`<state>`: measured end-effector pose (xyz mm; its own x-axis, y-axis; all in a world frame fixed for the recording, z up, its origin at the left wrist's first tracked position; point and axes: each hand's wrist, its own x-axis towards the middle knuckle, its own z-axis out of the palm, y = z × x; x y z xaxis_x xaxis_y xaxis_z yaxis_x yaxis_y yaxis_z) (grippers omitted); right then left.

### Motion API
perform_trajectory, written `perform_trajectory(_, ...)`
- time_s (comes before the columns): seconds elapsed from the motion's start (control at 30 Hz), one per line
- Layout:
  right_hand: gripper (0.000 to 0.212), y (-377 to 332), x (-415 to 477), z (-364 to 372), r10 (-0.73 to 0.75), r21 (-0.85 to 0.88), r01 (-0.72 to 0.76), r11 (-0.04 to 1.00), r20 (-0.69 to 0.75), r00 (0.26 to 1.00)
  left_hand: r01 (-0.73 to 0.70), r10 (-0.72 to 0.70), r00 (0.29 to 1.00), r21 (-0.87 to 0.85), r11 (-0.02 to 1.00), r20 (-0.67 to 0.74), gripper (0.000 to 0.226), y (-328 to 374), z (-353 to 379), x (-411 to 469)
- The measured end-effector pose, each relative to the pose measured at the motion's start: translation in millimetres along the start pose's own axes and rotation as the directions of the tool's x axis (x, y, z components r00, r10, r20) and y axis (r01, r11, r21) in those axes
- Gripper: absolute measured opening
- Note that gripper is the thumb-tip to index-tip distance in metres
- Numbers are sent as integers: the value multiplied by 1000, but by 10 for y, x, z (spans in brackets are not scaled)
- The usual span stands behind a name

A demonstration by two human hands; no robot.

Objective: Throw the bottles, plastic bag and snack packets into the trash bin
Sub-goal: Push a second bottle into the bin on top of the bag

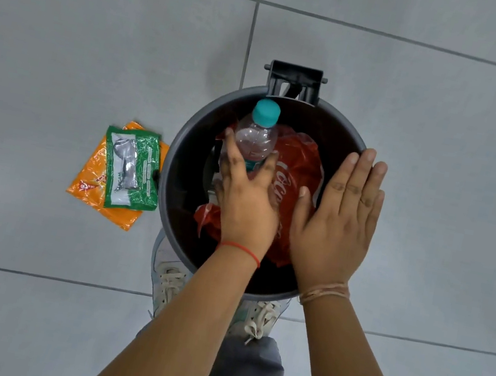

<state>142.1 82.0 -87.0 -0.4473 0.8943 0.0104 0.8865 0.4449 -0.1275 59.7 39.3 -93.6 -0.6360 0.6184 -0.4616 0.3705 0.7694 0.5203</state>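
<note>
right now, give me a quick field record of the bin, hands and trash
left hand: gripping clear bottle, teal cap, over the bin
right hand: open, flat, empty, over the bin's right rim
trash bin: round, grey, open
in bin: red plastic bag
on floor: green packet lying on orange packet, left of bin

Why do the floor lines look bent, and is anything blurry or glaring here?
Head view: the wide-angle lens bows the grey tile floor's grout lines; lighting is soft and even, without harsh glare; inside the round grey trash bin it is dark; the left hand gripping the clear teal-capped plastic bottle looks slightly soft.
</note>
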Motion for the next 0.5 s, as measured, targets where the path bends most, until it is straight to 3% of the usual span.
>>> perform_trajectory(0.23,62,3,-3,-10,-2,12,2,1000,-5,1000,38,-27,997,165,986,-68,43,73,-329,-217)
perform_trajectory(0.33,62,4,-6,-12,-2,8,2,1000,-5,1000,150,-163,986,279,949,27,39,119,-446,-373)
perform_trajectory(0.43,63,4,1,-14,-2,17,2,1000,-1,1000,119,-171,976,328,937,136,39,102,-363,-188)
perform_trajectory(0.5,63,3,4,-16,4,26,-4,1000,-4,1000,65,-165,945,331,941,282,44,22,-228,-3)
